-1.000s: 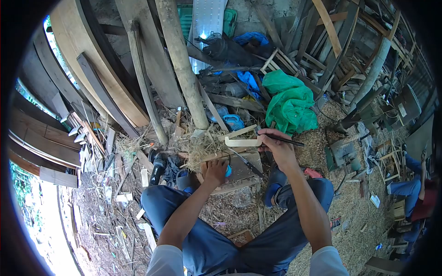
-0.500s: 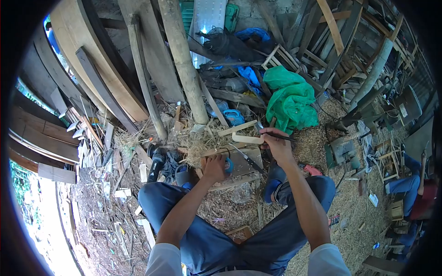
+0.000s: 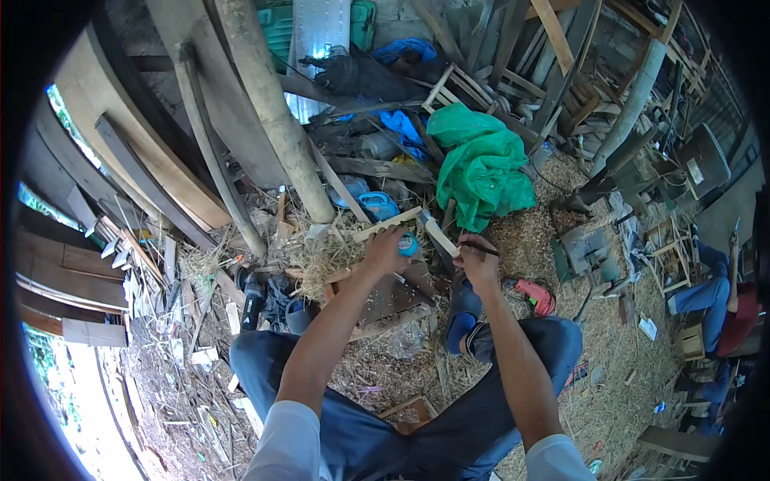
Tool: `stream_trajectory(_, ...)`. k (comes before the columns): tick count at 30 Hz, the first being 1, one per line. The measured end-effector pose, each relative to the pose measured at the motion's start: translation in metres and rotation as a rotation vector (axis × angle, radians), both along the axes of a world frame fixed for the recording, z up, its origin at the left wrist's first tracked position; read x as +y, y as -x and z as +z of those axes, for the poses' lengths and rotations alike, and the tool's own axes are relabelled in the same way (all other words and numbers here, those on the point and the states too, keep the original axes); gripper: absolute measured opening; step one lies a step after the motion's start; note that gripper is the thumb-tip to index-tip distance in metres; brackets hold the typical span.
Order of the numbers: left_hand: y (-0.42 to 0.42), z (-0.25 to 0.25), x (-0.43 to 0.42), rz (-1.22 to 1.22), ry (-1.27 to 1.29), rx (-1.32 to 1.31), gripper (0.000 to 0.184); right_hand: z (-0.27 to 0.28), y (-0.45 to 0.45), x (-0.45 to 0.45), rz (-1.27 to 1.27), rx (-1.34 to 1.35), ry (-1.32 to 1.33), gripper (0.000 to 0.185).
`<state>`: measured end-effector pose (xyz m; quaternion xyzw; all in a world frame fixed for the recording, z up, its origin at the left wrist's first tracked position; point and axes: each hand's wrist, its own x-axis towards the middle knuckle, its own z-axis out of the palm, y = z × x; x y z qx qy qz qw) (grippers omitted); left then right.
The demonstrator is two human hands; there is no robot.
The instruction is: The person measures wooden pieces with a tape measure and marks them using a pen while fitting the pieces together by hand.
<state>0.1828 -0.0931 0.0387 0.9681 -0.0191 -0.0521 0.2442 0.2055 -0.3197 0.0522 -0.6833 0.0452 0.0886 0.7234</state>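
The left hand, curled round a blue roll, has moved from atop the low wooden counter to beyond its far edge. Past the counter's far-right corner, the right hand pinches a dark pen-like tool and a newly tilted pale wooden strip, bringing roll and strip close.

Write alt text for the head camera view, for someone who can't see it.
A left hand holds a round blue item, perhaps a tape roll, close to a pale strip of wood in the right hand. Shavings litter the ground, and a crumpled green plastic sheet lies beyond.
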Motion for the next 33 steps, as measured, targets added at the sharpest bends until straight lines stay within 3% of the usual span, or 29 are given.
stream_trajectory(5, -0.041, -0.047, 0.016, 0.098, 0.073, -0.033, 0.075, -0.011, -0.016, 0.013, -0.046, 0.0, 0.063, 0.018)
stream_trajectory(8, -0.057, -0.056, 0.017, 0.123, 0.226, 0.148, 0.073, -0.03, -0.032, 0.022, -0.032, 0.034, 0.06, 0.017)
stream_trajectory(11, -0.075, -0.073, 0.012, 0.179, 0.302, 0.087, 0.073, -0.044, -0.043, 0.041, -0.113, 0.106, 0.038, 0.016)
stream_trajectory(13, -0.089, -0.069, 0.01, 0.245, 0.267, 0.245, 0.074, -0.049, -0.052, 0.054, -0.097, 0.091, 0.078, 0.016)
stream_trajectory(17, -0.11, -0.113, 0.013, 0.238, 0.118, 0.153, 0.071, -0.048, -0.068, 0.066, -0.066, 0.094, 0.115, 0.016)
stream_trajectory(23, -0.124, -0.155, 0.025, 0.096, 0.062, 0.179, 0.048, -0.052, -0.073, 0.068, -0.015, 0.02, 0.162, 0.016)
stream_trajectory(25, -0.122, -0.131, 0.027, 0.213, 0.213, 0.196, 0.037, -0.05, -0.071, 0.069, 0.013, 0.043, 0.111, 0.016)
stream_trajectory(26, -0.116, -0.112, 0.031, 0.134, 0.333, 0.121, 0.03, -0.047, -0.071, 0.071, 0.043, 0.056, 0.055, 0.017)
stream_trajectory(29, -0.104, -0.098, 0.046, 0.28, 0.532, 0.168, 0.026, -0.036, -0.066, 0.077, 0.123, 0.054, -0.083, 0.017)
stream_trajectory(31, -0.085, -0.049, 0.059, 0.19, 0.48, 0.238, 0.027, -0.026, -0.061, 0.085, 0.169, 0.076, -0.143, 0.019)
stream_trajectory(33, -0.065, -0.018, 0.069, 0.103, 0.881, 0.319, 0.029, -0.008, -0.055, 0.097, 0.163, 0.093, -0.182, 0.022)
